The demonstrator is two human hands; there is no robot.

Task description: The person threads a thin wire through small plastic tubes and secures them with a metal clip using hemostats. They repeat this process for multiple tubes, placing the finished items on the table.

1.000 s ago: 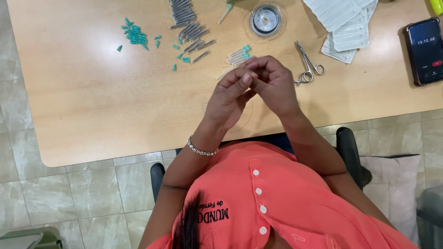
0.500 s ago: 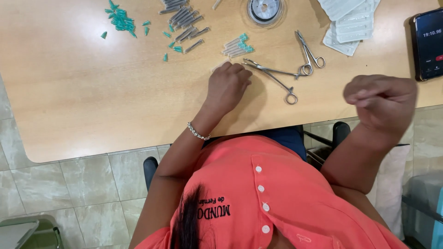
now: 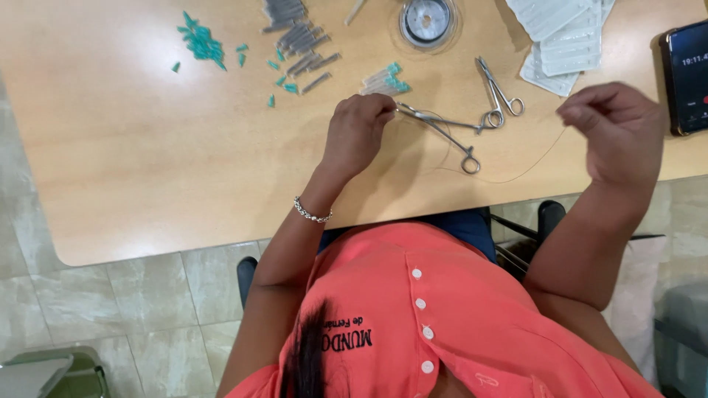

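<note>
Head view showed the left hand gripping a needle holder, the right hand pinching thread (drawn taut); tying apparently remained.

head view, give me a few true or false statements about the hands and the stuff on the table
1. The left hand rests on the table at the tip of a metal clamp. True.
2. The right hand lies flat on the phone. False: it is raised with fingers pinched, beside the phone, with a thin thread running from it.
3. A second clamp lies near the first clamp. True.
4. The green caps are stacked in a bowl. False: they lie loose on the table.
5. The left wrist is bare. False: it wears a bracelet.
</note>
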